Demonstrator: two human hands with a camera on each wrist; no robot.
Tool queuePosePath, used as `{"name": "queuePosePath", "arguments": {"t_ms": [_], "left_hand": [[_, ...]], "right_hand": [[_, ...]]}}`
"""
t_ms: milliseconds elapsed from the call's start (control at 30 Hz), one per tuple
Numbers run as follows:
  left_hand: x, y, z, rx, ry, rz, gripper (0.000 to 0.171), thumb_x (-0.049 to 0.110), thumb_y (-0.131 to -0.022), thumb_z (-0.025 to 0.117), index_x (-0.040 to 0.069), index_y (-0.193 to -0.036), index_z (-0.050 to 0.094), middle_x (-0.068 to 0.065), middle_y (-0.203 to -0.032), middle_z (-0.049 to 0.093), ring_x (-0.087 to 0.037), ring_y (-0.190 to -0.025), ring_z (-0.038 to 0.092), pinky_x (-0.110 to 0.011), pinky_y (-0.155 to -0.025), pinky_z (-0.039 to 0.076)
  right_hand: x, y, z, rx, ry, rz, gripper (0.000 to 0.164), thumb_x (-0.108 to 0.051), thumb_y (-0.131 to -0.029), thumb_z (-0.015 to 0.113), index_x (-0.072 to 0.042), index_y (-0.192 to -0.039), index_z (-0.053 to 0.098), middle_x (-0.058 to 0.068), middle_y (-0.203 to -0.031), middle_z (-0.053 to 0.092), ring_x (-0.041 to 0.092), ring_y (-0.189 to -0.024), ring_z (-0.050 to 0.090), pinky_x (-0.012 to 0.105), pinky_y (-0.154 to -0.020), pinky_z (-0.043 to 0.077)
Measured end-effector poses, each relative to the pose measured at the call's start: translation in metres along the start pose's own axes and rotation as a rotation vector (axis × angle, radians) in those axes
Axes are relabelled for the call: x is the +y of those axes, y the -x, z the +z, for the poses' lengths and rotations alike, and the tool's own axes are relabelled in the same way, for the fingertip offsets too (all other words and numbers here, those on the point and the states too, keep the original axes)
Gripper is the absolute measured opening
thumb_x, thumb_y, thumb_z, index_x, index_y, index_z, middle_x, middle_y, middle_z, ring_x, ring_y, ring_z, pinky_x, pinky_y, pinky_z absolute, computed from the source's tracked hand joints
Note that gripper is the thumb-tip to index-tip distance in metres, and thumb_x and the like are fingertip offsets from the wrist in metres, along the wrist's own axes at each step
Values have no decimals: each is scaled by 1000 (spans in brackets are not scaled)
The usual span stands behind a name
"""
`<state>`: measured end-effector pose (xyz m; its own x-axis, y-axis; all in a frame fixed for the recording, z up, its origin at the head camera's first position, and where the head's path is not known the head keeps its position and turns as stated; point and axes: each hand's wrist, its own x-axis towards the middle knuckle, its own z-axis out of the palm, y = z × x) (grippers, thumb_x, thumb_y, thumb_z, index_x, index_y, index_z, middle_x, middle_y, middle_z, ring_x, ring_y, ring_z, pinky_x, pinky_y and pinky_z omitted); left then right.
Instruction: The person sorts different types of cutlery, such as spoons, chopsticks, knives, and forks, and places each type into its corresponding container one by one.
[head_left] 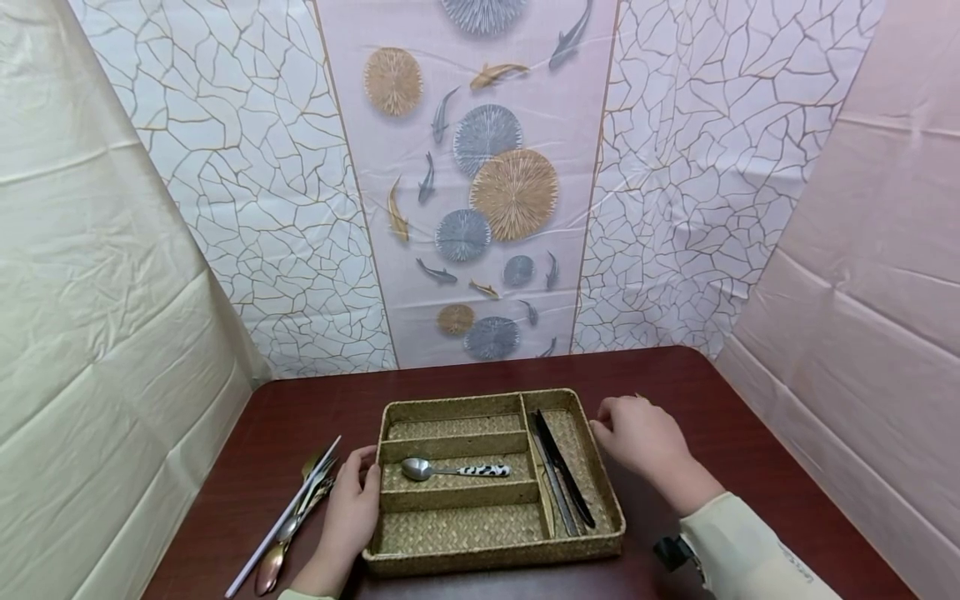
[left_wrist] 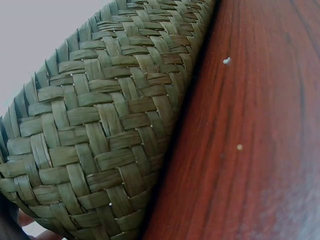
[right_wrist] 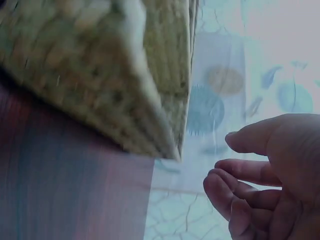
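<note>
A woven divided tray (head_left: 457,500) sits on the table. My left hand (head_left: 352,504) rests against its left wall, fingertips right at the rim; in the left wrist view the woven wall (left_wrist: 100,115) hides most of that hand. One spoon (head_left: 457,470) with a black-and-white patterned handle lies in the tray's middle left compartment. In the long right compartment are several knives (head_left: 562,471), one of them black. Just off the tray's right wall hovers my right hand (head_left: 641,437), holding nothing, its fingers (right_wrist: 245,172) loosely bent in the right wrist view.
Left of the tray lies a pile of cutlery (head_left: 288,521) with spoons, forks and a long pale stick. The dark red table (head_left: 720,467) is bounded by a patterned cloth (head_left: 480,192) at the back and plain cloth at both sides.
</note>
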<state>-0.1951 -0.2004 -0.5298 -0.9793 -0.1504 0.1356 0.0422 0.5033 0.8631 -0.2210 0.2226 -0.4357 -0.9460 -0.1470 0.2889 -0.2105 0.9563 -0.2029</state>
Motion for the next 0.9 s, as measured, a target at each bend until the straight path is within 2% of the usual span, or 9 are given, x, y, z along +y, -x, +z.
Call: {"name": "queuePosePath", "arguments": {"t_ms": [200, 267, 433, 667, 767, 900], "left_hand": [[0, 0, 0, -2, 3, -2, 32, 17, -104, 45, 10, -135, 50, -17, -124, 54, -27, -106, 55, -50, -85, 50], [-1, -1, 0, 1, 2, -1, 32, 17, -104, 45, 10, -134, 50, -17, -124, 54, -27, -106, 55, -50, -85, 50], [-1, -1, 1, 3, -11, 2, 31, 17, -104, 46, 11, -134, 50, -17, -122, 55, -26, -104, 55, -48, -82, 50], [-3, -2, 1, 11, -12, 13, 31, 17, -103, 47, 11, -134, 51, -16, -121, 56, -26, -103, 56, -46, -80, 50], [-4, -2, 1, 5, -11, 5, 31, 18, -104, 46, 12, -134, 51, -16, -121, 55, -25, -102, 56, -46, -79, 51], [-5, -2, 1, -6, -12, -9, 32, 19, -104, 46, 13, -135, 50, -16, -121, 55, -25, -102, 55, -44, -77, 51]], "right_hand": [[32, 1, -3, -46, 8, 88, 33, -36, -87, 69, -7, -101, 69, 10, -84, 70, 26, -64, 61, 50, -52, 51], [44, 3, -3, -81, 6, 127, 39, -39, -87, 68, -4, -104, 67, 11, -79, 69, 26, -61, 59, 49, -50, 49], [72, 11, -4, -184, 2, 211, 41, -43, -87, 66, -3, -92, 61, 8, -68, 59, 24, -55, 52, 45, -46, 44], [101, 22, -6, -352, 6, 318, 42, -48, -85, 67, -7, -81, 60, 10, -71, 58, 26, -61, 53, 48, -51, 45], [108, 26, -3, -399, 6, 336, 39, -47, -86, 67, -9, -78, 60, 10, -71, 58, 27, -62, 53, 48, -51, 45], [114, 29, 5, -414, 2, 328, 36, -43, -85, 69, -10, -76, 59, 9, -69, 57, 25, -60, 53, 46, -50, 45]]}}
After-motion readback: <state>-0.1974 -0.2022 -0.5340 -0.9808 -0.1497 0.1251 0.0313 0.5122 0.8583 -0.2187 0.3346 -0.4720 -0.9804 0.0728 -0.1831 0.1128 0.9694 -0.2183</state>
